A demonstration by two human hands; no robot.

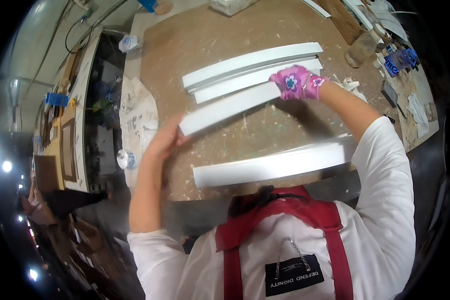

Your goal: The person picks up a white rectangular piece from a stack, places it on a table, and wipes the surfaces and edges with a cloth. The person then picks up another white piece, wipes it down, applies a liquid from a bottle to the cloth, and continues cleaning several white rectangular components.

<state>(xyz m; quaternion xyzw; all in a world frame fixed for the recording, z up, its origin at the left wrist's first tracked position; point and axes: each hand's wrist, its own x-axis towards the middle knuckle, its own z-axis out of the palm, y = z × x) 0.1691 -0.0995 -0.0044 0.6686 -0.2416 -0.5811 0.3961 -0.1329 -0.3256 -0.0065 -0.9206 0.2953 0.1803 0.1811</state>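
A long white strip spans between my two hands above the brown tabletop. My bare left hand grips its left end, with the fingers partly hidden behind it. At the other end my right hand, in a pink flowered glove, is closed around the strip. Just beyond it lie two more white strips side by side, the farther strip and a nearer one partly behind my right hand. Close to my body rests a stack of white strips, its right end hidden by my right sleeve.
On the right stand a cloudy plastic jar and a blue-labelled bottle, near a dark flat block. A white can and a crumpled plastic cup sit along the left edge. Another person is at far left.
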